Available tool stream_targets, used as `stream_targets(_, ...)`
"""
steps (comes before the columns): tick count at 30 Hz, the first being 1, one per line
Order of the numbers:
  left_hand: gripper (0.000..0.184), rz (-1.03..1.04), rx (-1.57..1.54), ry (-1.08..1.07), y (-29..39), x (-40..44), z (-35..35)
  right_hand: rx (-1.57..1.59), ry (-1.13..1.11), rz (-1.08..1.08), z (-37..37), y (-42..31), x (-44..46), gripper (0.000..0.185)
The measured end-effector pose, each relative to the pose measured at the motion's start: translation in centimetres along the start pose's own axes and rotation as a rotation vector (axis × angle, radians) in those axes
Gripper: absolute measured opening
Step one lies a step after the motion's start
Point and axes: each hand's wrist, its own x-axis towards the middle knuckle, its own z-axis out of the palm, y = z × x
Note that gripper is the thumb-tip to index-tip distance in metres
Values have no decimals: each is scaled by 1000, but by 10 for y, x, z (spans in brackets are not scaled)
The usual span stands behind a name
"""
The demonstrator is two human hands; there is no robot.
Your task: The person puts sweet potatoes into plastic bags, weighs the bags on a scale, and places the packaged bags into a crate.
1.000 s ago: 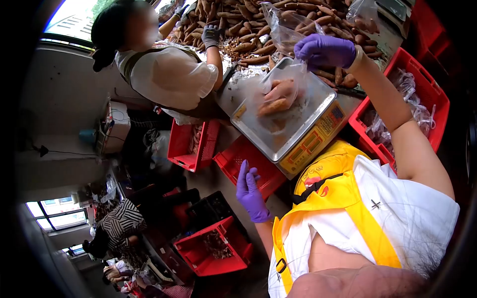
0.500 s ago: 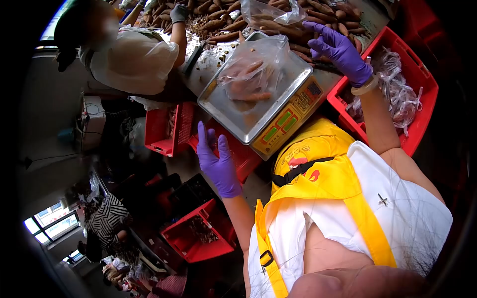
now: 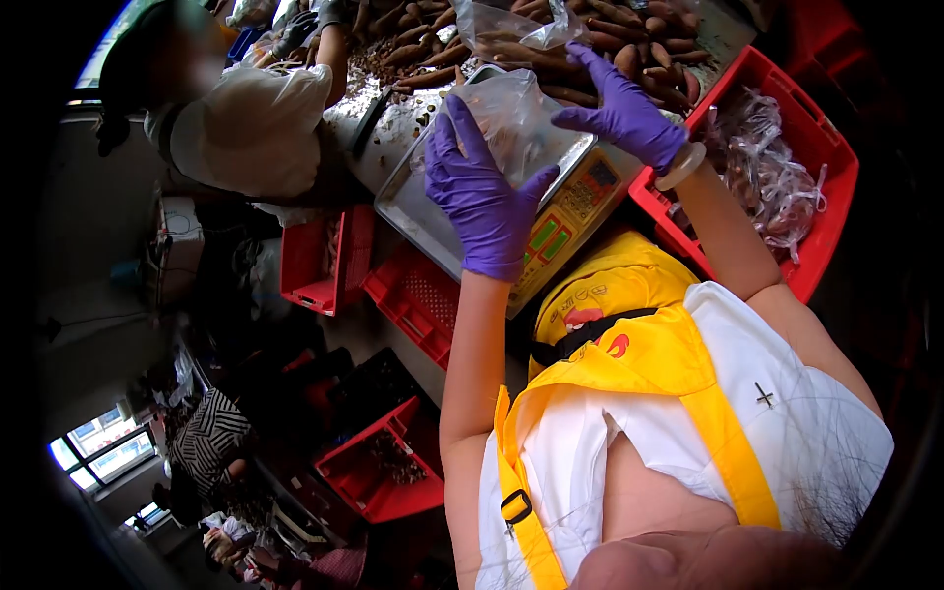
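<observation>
A weighing scale (image 3: 560, 226) with a wide metal tray stands in front of me, its green displays facing my body. On the tray lies a clear plastic bag (image 3: 511, 103), its contents largely hidden now by my left hand. Purple-gloved, my left hand (image 3: 479, 197) is over the tray at the bag's near left side, fingers stretched and thumb apart; whether it touches the bag I cannot tell. To the bag's right is my right hand (image 3: 629, 113), also in a purple glove, with fingers and thumb spread and nothing held.
Sweet potatoes (image 3: 649, 44) are heaped behind the scale, with another plastic bag (image 3: 521, 25) among them. At right, a red crate (image 3: 836, 167) holds filled clear bags. More red crates (image 3: 359, 261) stand low at left. A co-worker (image 3: 246, 128) with gloved hands is at the table's left.
My left hand has risen from beside the scale to over its tray. My right hand has come down and left, closer to the bag. The co-worker's hands have shifted left.
</observation>
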Motion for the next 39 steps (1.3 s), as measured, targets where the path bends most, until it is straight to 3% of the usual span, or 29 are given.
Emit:
stream_targets(2,117,-47,290,-35,1,10,20,184,-121,60,24,-18,8,86)
stream_targets(3,96,-67,326,3,-10,14,30,59,-121,63,34,-18,16,68)
stream_targets(4,79,-67,397,-28,-29,10,35,169,-89,130,49,-9,20,51)
stream_targets(6,40,-40,459,1,-59,9,18,523,-44,99,50,-13,22,36)
stream_targets(7,32,14,431,151,-76,6,9,646,-161,155,41,-14,21,26)
stream_targets(8,27,-60,417,215,-81,-1,-4,836,-204,89,29,-21,17,21)
stream_targets(9,26,-306,292,113,-76,-5,-28,1034,-237,72,23,-21,11,21)
stream_targets(10,22,-376,-61,246,-64,-10,-44,1231,-272,52,17,-19,6,22)
stream_targets(11,19,-463,-232,300,-61,-16,-55,1237,-314,14,9,-22,2,23)
stream_targets(12,21,-550,-565,315,-65,-27,-62,1243,-355,-24,1,-25,-2,25)
stream_targets(14,22,-743,-890,149,-36,-24,-93,1240,-396,-66,-8,-34,-5,24)
stream_targets(15,22,-743,-888,148,-29,-22,-97,1247,-456,-90,-11,-42,-3,26)
stream_targets(17,27,-649,-1276,65,-18,-20,-100,1273,-551,-72,-11,-58,-2,40)
stream_targets(18,27,-647,-1275,68,-11,-14,-98,1154,-584,-76,-13,-69,1,44)
stream_targets(20,29,-507,-1227,27,1,1,-91,684,-445,-422,6,-79,11,49)
stream_targets(22,35,-553,-1070,-28,-25,-9,-78,605,-308,-724,36,-76,26,63)
stream_targets(23,48,-335,-768,-42,-30,-6,-72,439,-256,-774,39,-76,27,75)
stream_targets(24,64,-115,-467,-47,-32,-1,-68,427,-239,-754,43,-73,29,71)
stream_targets(26,54,-98,-432,87,-37,9,-59,544,-207,-711,51,-75,33,61)
stream_targets(28,39,-490,-778,4,-36,17,-70,870,-193,-612,63,-92,36,42)
stream_targets(29,31,-692,-1121,-46,-48,22,-72,865,-289,-459,59,-90,34,40)
stream_targets(30,33,-665,-1149,-269,-54,26,-80,858,-390,-305,49,-95,34,39)
stream_targets(33,39,-694,-1121,-453,-41,20,-60,912,-585,-327,58,-83,44,42)
stream_targets(34,47,-699,-1121,-447,-53,13,-51,1183,-688,-347,63,-79,45,45)
stream_targets(36,54,-719,-1102,-296,-49,6,-41,791,-504,-670,64,-79,39,36)
stream_targets(38,58,-727,-1143,-210,-38,8,-38,826,-494,-643,72,-74,33,32)
stream_targets(39,54,-680,-1065,-321,-37,15,-41,1047,-513,-424,71,-73,31,28)
